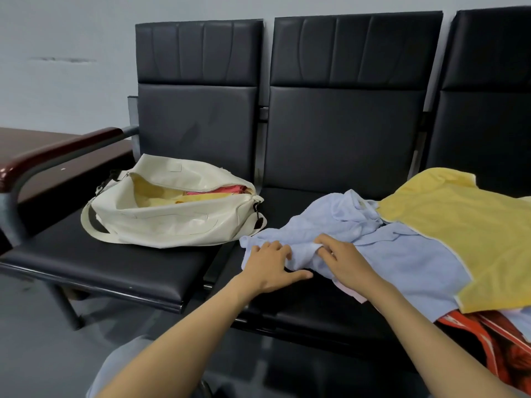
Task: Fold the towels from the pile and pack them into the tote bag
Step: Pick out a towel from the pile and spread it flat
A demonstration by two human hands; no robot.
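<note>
While the row of black seats (339, 139) carries everything, you look partly through: the pile (488, 282) on the right, a yellow towel (448, 214) over a red towel (502, 349), waits unfolded, and the cream tote bag (172, 222) on the left seat gapes open with packed towels (178, 196) inside. Between them the blue towel (402, 254) lies rumpled on the middle seat, your left hand (270, 265) spread flat on its near edge, your right hand (344, 259) pinching a fold.

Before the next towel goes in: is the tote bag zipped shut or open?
Open. The cream tote bag lies on the left seat, its zip mouth gaping, with pink cloth visible inside.
</note>
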